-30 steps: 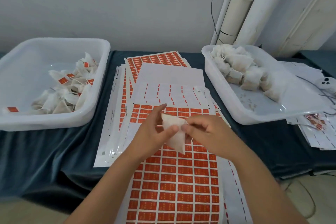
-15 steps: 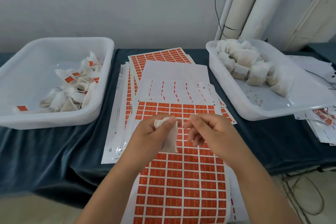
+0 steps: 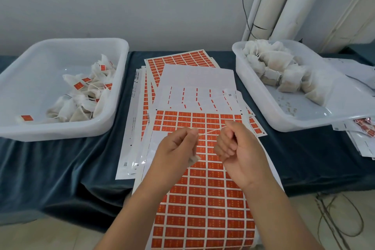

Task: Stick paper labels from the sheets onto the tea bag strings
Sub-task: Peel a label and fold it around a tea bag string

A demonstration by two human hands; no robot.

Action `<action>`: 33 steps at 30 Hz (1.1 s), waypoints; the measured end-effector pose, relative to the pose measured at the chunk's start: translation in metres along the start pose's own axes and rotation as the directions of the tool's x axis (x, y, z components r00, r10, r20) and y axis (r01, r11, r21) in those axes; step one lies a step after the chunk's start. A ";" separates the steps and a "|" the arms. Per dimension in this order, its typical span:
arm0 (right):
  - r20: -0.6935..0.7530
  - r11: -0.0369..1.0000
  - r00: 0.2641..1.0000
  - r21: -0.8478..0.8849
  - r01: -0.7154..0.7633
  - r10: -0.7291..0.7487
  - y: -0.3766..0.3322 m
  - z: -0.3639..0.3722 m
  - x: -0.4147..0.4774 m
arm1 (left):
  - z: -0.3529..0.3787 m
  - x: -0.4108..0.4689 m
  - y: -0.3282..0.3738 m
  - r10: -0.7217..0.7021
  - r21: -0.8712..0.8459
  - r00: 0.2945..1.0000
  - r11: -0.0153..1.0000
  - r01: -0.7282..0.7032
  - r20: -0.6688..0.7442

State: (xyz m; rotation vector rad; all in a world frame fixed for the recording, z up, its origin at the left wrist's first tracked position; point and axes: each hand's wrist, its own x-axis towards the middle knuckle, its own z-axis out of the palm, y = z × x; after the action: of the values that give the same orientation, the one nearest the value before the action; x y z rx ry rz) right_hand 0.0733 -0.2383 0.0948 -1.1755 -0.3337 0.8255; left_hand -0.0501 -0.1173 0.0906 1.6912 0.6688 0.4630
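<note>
A small white tea bag (image 3: 193,160) is peeking out below the left hand (image 3: 176,148) at the frame's centre, and its pale string (image 3: 211,131) is stretching taut across to the right hand (image 3: 237,148), which is pinching the far end. Right beneath them the top sheet (image 3: 203,209) of orange labels is lying flat and running down to the bottom edge, with a mostly stripped white sheet (image 3: 198,95) just above it. Labelled bags (image 3: 85,95) are sitting heaped at the left, plain bags (image 3: 280,71) at the upper right.
</note>
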 end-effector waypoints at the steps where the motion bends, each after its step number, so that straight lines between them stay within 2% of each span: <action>1: -0.029 0.999 0.999 -0.048 0.024 -0.025 0.001 0.001 0.001 | 0.003 -0.001 0.000 0.018 0.032 1.000 0.999 -0.018 0.022; 3: -0.024 0.999 0.999 -0.030 0.025 -0.026 0.002 0.002 0.004 | 0.008 -0.003 -0.001 0.064 0.062 0.997 0.996 -0.066 0.032; 6: -0.017 0.989 1.000 0.145 0.004 -0.001 -0.001 0.004 0.008 | 0.009 -0.005 -0.002 0.120 0.094 0.992 0.988 -0.123 0.033; 10: -0.071 0.965 0.997 0.262 0.029 -0.011 -0.002 0.007 0.012 | 0.002 -0.003 0.004 0.142 0.035 0.989 0.989 -0.141 -0.033; 13: -0.002 0.979 0.998 0.191 0.069 -0.070 -0.004 0.017 0.014 | 0.000 -0.004 0.004 0.126 0.010 0.992 0.992 -0.126 -0.006; 17: 0.186 0.888 0.982 0.454 -0.071 -0.017 -0.008 0.022 0.009 | -0.005 -0.009 0.000 0.204 0.008 0.976 0.979 -0.205 0.083; 19: 0.206 0.853 0.978 0.516 -0.075 -0.039 -0.007 0.024 0.007 | -0.008 -0.010 -0.001 0.258 0.030 0.962 0.965 -0.262 0.093; 22: 0.139 0.874 0.989 0.486 -0.024 -0.051 -0.005 0.026 0.009 | -0.014 -0.007 -0.006 0.277 0.146 0.957 0.947 -0.287 0.084; 24: 0.098 0.889 0.993 0.458 0.013 -0.065 -0.006 0.026 0.013 | -0.024 0.000 -0.014 0.189 0.214 0.982 0.959 -0.184 -0.001; 26: 0.055 0.915 0.997 0.402 0.020 -0.047 -0.002 0.027 0.018 | -0.039 0.012 -0.025 0.071 0.285 0.985 0.958 -0.024 -0.156; 28: 0.007 0.969 1.000 0.247 0.007 -0.009 0.005 0.029 0.021 | -0.056 0.025 -0.036 -0.014 0.286 0.968 0.954 0.089 -0.252; 29: -0.012 0.989 1.000 0.149 -0.005 0.007 0.009 0.031 0.022 | -0.063 0.030 -0.040 -0.090 0.187 0.960 0.972 0.142 -0.263; 30: -0.026 0.997 0.999 0.068 -0.021 0.023 0.014 0.033 0.023 | -0.068 0.036 -0.041 -0.202 0.011 0.948 0.977 0.211 -0.246; 32: -0.043 0.998 0.998 -0.038 -0.055 0.054 0.022 0.038 0.025 | -0.075 0.044 -0.042 -0.386 -0.298 0.904 0.898 0.323 -0.184; 33: -0.056 0.992 0.996 -0.106 -0.070 0.064 0.025 0.041 0.026 | -0.080 0.047 -0.043 -0.422 -0.387 0.889 0.860 0.332 -0.176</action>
State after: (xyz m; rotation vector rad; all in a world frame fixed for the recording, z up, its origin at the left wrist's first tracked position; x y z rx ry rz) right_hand 0.0552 -0.1886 0.0831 -1.3128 -0.2998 0.8416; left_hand -0.0723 -0.0210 0.0639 1.1349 1.0242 0.4856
